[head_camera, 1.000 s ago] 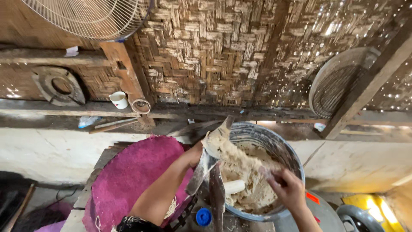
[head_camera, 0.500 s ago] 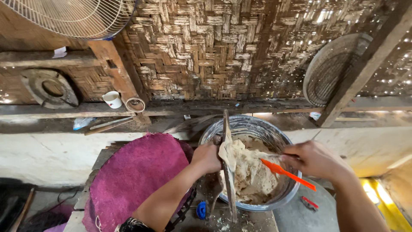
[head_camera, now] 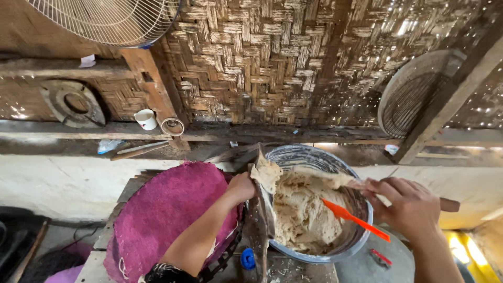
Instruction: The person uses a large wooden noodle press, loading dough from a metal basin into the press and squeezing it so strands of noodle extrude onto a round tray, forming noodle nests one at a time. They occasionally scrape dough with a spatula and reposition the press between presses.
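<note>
- Gripping the near-left rim of a metal mixing bowl (head_camera: 335, 162), the left hand (head_camera: 242, 187) is closed around the rim and the upper end of a long dough-smeared blade (head_camera: 260, 220) that stands against the bowl's outer wall; the fingers curl tight, with no gap showing.
- Right hand (head_camera: 411, 204) — closed in a loose fist at the bowl's right rim, holding an orange spatula (head_camera: 356, 219) whose flat end reaches down and left into the bowl; a brown wooden handle (head_camera: 449, 205) juts out to the right from behind the same hand, though whether the fingers also clasp it cannot be told.
- Dough (head_camera: 304, 209): a pale beige, sticky mass filling most of the bowl's inside, drawn up in a strip along the far rim toward the right hand and clinging in a lump to the top of the blade beside the left hand.
- Bowl position — on a littered work surface, just right of a magenta cloth (head_camera: 167, 209) draped over a round form; the left forearm crosses over this cloth.
- Blue bottle cap (head_camera: 248, 259) lying on the surface below the bowl, near the blade's lower end.
- Background: a woven bamboo wall (head_camera: 272, 57), a wire fan guard (head_camera: 105, 18) at upper left, a white cup (head_camera: 146, 119) on a wooden ledge, and a round woven sieve (head_camera: 414, 89) leaning at the right.
</note>
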